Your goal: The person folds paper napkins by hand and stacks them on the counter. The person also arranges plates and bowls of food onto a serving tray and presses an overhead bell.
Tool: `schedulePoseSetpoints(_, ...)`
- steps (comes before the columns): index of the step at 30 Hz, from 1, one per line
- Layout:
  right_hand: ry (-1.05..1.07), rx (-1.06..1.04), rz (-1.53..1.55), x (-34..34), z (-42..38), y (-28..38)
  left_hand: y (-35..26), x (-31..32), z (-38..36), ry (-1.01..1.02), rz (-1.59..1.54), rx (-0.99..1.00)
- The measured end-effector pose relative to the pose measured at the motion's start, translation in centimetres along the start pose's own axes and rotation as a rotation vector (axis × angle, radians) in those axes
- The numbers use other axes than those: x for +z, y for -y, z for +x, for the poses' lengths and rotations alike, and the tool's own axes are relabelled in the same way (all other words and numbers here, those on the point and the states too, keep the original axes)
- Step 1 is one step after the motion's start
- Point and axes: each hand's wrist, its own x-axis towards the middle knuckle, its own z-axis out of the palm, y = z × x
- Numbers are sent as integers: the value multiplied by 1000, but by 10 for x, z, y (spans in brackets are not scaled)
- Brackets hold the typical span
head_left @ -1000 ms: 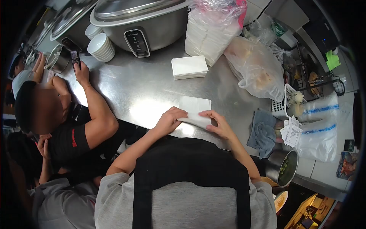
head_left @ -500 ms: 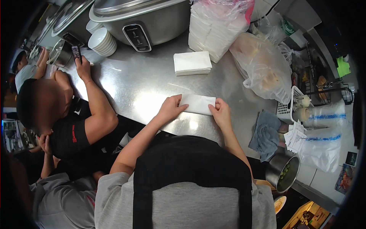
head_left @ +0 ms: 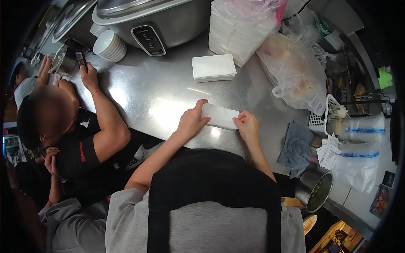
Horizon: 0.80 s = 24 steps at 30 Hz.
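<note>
A folded white paper napkin (head_left: pixel 220 116) is stretched between my two hands, just over the steel counter. My left hand (head_left: pixel 193 122) grips its left end, thumb at the front edge. My right hand (head_left: pixel 246 124) pinches the right end between thumb and fingers. Beyond them lies a neat stack of folded napkins (head_left: pixel 214 68). Behind that stack stands a large plastic-wrapped pack of napkins (head_left: pixel 234 31).
A big rice cooker (head_left: pixel 177 29) and stacked white bowls (head_left: pixel 110 46) stand at the back of the steel counter (head_left: pixel 143 84). To the right are a tied plastic bag (head_left: pixel 295 71), a grey cloth (head_left: pixel 295 147) and a metal pot (head_left: pixel 314 192). A co-worker holding a phone (head_left: pixel 81 60) leans at the left.
The napkin's right end has tilted slightly lower, and my left fingers have straightened a little along its left edge. Both hands keep their hold. The view has shifted slightly.
</note>
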Motion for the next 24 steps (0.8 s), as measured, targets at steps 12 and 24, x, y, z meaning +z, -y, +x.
schedulePoseSetpoints(12, -24, -8, -88, 1, 2, 1, -9, -2, -1, -228, 203, 289)
schedulePoseSetpoints(24, 183, 281, 463, -12, -11, -5, 3, 24, 20, 102, 4, 613)
